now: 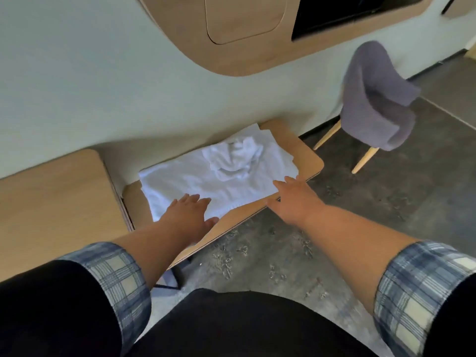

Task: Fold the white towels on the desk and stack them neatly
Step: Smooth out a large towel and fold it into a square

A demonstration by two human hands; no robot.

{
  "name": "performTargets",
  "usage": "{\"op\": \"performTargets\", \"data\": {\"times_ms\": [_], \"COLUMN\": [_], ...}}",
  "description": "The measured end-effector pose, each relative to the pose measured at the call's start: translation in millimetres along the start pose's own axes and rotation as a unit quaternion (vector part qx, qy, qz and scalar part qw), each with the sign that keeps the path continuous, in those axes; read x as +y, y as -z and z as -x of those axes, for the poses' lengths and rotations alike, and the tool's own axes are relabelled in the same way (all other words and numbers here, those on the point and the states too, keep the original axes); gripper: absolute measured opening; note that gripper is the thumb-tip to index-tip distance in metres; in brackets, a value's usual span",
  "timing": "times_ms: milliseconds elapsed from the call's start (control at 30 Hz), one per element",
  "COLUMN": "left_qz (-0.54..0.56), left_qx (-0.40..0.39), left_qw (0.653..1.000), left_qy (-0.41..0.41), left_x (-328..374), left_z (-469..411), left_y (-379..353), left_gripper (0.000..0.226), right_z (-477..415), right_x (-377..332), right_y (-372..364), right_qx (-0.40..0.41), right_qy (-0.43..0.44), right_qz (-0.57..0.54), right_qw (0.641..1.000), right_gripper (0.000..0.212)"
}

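A large white towel (185, 180) lies spread flat over the low wooden desk (305, 150). A second white towel (233, 157) sits crumpled on top of it toward the far side. My left hand (186, 211) reaches over the near left part of the flat towel with fingers straight, at or just above the cloth. My right hand (296, 195) stretches to the towel's near right edge by the desk's front rim, fingers extended. Neither hand holds anything.
A grey upholstered chair (373, 99) with light wooden legs stands to the right on the dark floor (360, 215). A wider wooden surface (51, 202) adjoins the desk on the left. A rounded wooden wall cabinet (231, 34) hangs above, against the pale wall.
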State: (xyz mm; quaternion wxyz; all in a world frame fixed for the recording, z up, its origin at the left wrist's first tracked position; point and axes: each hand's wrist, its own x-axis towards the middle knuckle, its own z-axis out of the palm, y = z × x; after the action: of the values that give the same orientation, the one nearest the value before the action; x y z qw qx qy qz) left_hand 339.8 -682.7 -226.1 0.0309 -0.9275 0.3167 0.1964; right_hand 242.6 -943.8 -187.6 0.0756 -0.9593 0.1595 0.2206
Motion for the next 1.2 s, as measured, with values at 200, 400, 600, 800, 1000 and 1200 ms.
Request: {"op": "performTargets", "data": {"times_ms": [200, 400, 600, 800, 1000, 1200], "left_qz": [0.079, 0.124, 0.153, 0.146, 0.196, 0.227], "left_qx": [0.002, -0.043, -0.042, 0.019, -0.1, -0.049], "left_qw": [0.995, 0.988, 0.982, 0.97, 0.948, 0.952], "left_qy": [0.063, 0.083, 0.107, 0.192, 0.23, 0.2], "left_x": [3.7, 2.4, 16.8, 16.5, 19.7, 46.7], "left_z": [-73.9, -196.0, -311.5, -413.2, -471.9, -465.1], "left_y": [-34.4, -51.4, -64.1, -90.3, -112.0, -104.2], "left_gripper": [0.077, 0.092, 0.093, 0.107, 0.088, 0.02], "right_z": [-120.6, -249.5, -361.2, -471.0, -521.6, -507.2], "right_x": [17.2, 53.7, 91.6, 95.1, 92.3, 84.3], "right_y": [-5.7, -34.9, -50.3, -64.7, -99.5, -112.9], "right_qx": [-0.019, -0.052, -0.014, 0.015, -0.073, -0.055], "right_qy": [0.036, 0.029, 0.036, 0.064, 0.108, 0.16], "right_qz": [-0.031, -0.061, -0.109, -0.196, -0.244, -0.296], "right_qw": [0.999, 0.996, 0.993, 0.978, 0.961, 0.94], "right_gripper": [0.078, 0.081, 0.083, 0.09, 0.074, 0.039]}}
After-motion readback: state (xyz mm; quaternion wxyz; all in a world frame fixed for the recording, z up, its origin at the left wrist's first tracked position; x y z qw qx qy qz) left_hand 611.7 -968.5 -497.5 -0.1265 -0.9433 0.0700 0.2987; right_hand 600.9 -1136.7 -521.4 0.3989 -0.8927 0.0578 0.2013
